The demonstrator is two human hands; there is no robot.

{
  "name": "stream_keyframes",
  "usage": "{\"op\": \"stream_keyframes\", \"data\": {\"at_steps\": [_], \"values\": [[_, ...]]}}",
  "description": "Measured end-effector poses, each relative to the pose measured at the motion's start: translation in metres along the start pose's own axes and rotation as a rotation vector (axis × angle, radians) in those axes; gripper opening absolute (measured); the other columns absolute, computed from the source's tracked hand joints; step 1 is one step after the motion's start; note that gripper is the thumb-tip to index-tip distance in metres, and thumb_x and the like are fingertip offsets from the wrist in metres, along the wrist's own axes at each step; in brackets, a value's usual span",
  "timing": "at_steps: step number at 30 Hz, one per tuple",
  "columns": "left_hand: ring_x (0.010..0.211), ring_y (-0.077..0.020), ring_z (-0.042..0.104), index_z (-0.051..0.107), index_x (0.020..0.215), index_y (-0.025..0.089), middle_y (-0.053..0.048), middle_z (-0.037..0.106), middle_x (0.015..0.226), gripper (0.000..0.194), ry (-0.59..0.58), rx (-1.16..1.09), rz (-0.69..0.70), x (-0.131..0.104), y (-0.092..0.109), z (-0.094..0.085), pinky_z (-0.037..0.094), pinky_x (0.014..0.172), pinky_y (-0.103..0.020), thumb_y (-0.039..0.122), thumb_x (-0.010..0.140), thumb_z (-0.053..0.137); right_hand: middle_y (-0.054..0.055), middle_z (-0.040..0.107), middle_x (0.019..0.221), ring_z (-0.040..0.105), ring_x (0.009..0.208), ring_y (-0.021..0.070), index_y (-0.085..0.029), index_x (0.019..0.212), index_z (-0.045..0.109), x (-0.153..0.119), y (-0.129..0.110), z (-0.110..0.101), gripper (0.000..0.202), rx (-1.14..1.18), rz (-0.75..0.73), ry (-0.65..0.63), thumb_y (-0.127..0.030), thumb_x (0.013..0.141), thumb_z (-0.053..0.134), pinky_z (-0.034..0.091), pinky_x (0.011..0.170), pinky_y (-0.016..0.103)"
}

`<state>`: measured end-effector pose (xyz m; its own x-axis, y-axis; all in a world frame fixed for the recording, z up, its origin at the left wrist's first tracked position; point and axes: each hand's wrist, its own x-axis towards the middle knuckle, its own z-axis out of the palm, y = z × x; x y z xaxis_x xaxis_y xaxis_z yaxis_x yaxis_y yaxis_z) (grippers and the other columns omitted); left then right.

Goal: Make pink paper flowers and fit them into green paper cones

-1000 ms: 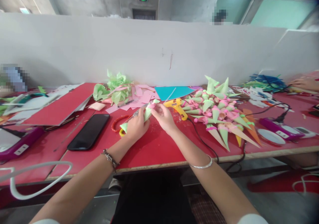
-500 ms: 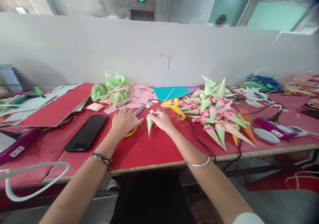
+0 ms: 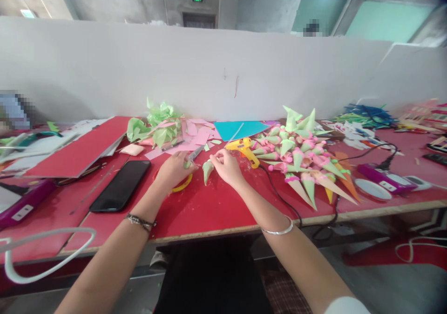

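Observation:
A small pale green paper cone [image 3: 207, 170] hangs point down from my right hand [image 3: 226, 166], its upper end pinched between thumb and fingers. To its left, my left hand [image 3: 174, 169] is closed, fingers drawn together; whatever is between the fingertips is too small to make out. Yellow-handled scissors [image 3: 182, 184] lie under and beside the left hand, which hides their middle; the blades stick out beyond it. Behind my right hand rests a yellow glue gun [image 3: 245, 150]. A heap of green and pink paper cones [image 3: 298, 156] lies right of it.
A black phone [image 3: 120, 186] lies at left, near a red board [image 3: 80, 149]. Pink paper scraps [image 3: 197, 135], crumpled green paper [image 3: 162, 123] and a blue sheet [image 3: 237, 130] lie at the back. Purple power strips [image 3: 384, 179] and a cord [image 3: 282, 197] are around.
The left hand's spread fingers have drawn together. The green cone has tilted and shifted slightly left in my right hand, whose fingers have lifted a little.

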<state>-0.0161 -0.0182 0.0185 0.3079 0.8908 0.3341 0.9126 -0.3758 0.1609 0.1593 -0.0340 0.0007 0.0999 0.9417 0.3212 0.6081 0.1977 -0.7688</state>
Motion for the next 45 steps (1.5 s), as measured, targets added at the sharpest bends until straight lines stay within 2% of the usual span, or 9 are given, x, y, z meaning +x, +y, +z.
{"op": "stream_keyframes", "data": {"at_steps": [4,8,13,18,26,32,36,39,45], "values": [[0.097,-0.0260,0.053,0.049,0.112,0.015,-0.011,0.055,0.108,0.039,0.101,0.143,-0.003,-0.001,-0.005,-0.001,0.043,0.075,-0.034,0.025,0.074,0.047,-0.001,0.056,0.062,0.056,0.061,0.0146,-0.021,0.073,0.047,0.001,0.002,0.003,0.018,0.106,-0.073,-0.005,-0.038,0.076,0.045,0.040,0.056,0.024],[0.102,-0.0258,0.049,0.056,0.105,0.020,-0.010,0.054,0.108,0.034,0.007,0.200,0.053,0.000,-0.014,0.002,0.040,0.082,-0.038,0.020,0.074,0.043,-0.002,0.055,0.059,0.054,0.058,0.0134,-0.020,0.071,0.049,0.002,0.004,0.005,0.014,0.138,-0.122,-0.033,-0.032,0.075,0.045,0.040,0.055,0.024],[0.093,-0.0224,0.053,0.060,0.100,0.025,-0.006,0.056,0.101,0.029,-0.143,0.168,0.164,0.002,-0.017,0.007,0.039,0.079,-0.037,0.030,0.082,0.038,-0.001,0.056,0.060,0.054,0.057,0.0128,-0.019,0.070,0.052,0.002,0.003,0.004,0.013,0.155,-0.151,-0.040,-0.029,0.074,0.045,0.040,0.056,0.023],[0.091,-0.0215,0.053,0.063,0.093,0.026,-0.005,0.057,0.097,0.031,-0.109,0.174,0.139,0.002,-0.015,0.008,0.039,0.075,-0.033,0.040,0.084,0.036,0.000,0.057,0.062,0.055,0.059,0.0129,-0.018,0.070,0.054,0.002,0.002,0.003,0.015,0.144,-0.180,-0.044,-0.028,0.074,0.044,0.040,0.057,0.023],[0.091,-0.0219,0.052,0.066,0.084,0.027,-0.004,0.059,0.092,0.027,-0.016,0.078,0.030,0.003,-0.009,0.011,0.038,0.076,-0.032,0.039,0.081,0.042,0.000,0.057,0.061,0.054,0.058,0.0130,-0.018,0.070,0.055,0.001,0.000,0.002,0.016,0.114,-0.179,-0.051,-0.027,0.075,0.043,0.040,0.056,0.022],[0.081,-0.0168,0.055,0.067,0.084,0.020,-0.004,0.063,0.086,0.028,0.081,-0.394,0.056,0.006,-0.005,0.010,0.041,0.073,-0.026,0.039,0.078,0.046,-0.002,0.054,0.061,0.051,0.055,0.0114,-0.018,0.079,0.056,-0.001,-0.003,0.000,0.014,0.166,-0.201,-0.046,-0.027,0.075,0.046,0.041,0.055,0.022],[0.077,-0.0153,0.057,0.066,0.079,0.016,-0.002,0.065,0.078,0.029,0.042,-0.717,0.047,0.005,-0.001,0.007,0.042,0.072,-0.023,0.040,0.075,0.050,-0.001,0.056,0.074,0.050,0.056,0.0096,-0.019,0.099,0.055,-0.004,-0.009,-0.002,0.027,0.284,-0.338,-0.164,-0.028,0.074,0.052,0.043,0.055,0.021],[0.069,-0.0142,0.056,0.066,0.080,0.015,-0.001,0.063,0.066,0.032,-0.027,-0.838,0.008,0.003,0.001,0.006,0.043,0.066,-0.022,0.041,0.074,0.049,0.001,0.060,0.085,0.053,0.064,0.0101,-0.020,0.097,0.058,-0.005,-0.013,-0.003,0.024,0.311,-0.415,-0.172,-0.025,0.074,0.053,0.044,0.060,0.021],[0.065,-0.0126,0.053,0.065,0.072,0.014,0.000,0.062,0.066,0.032,-0.062,-0.882,0.040,0.002,0.003,0.005,0.042,0.064,-0.021,0.042,0.073,0.051,0.000,0.059,0.075,0.054,0.066,0.0122,-0.022,0.090,0.062,-0.007,-0.015,-0.004,0.018,0.263,-0.430,-0.108,-0.027,0.077,0.050,0.043,0.060,0.023]]}}
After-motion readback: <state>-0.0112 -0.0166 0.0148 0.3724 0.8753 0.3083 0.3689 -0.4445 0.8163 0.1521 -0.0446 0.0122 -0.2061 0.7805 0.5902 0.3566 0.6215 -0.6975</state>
